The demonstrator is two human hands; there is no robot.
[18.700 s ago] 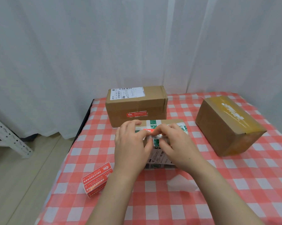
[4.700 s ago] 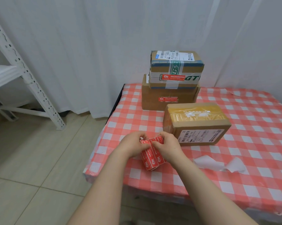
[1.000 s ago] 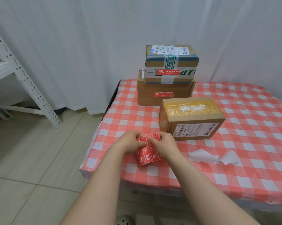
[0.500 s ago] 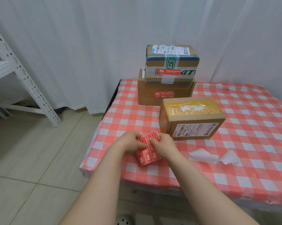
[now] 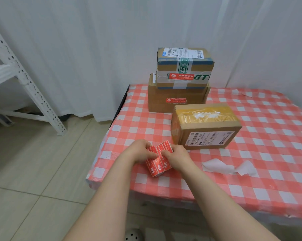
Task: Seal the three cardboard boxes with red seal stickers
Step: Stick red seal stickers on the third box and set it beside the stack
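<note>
Both hands are down at the near left corner of the checked tablecloth [image 5: 251, 181], working the sheet of red seal stickers [image 5: 158, 168]. The left hand [image 5: 139, 151] pinches its left edge, the right hand [image 5: 177, 156] pinches the right side, thumbs meeting over the middle. Looks like the peel for the final seal.

Two boxes appear finished. The green-taped box [image 5: 184, 66] sits stacked on the plain brown box [image 5: 195, 100] at the far side, each with a red sticker on its near face, one on top [image 5: 181, 77], one below [image 5: 176, 100]. The yellow-taped box [image 5: 205, 126] stands just beyond the hands and shows no red sticker.

The next move, I'd say, calls for lifting one sticker clean off the backing, then carrying it to that box's flap seam and pressing it flat.

Whether a corner has lifted yet I cannot tell, since the thumbs cover that spot. The sticker print is too small to read. White backing scraps [image 5: 218, 166] lie to the right. The bottom box is partly hidden behind the others, and the table's right side is cut off.
</note>
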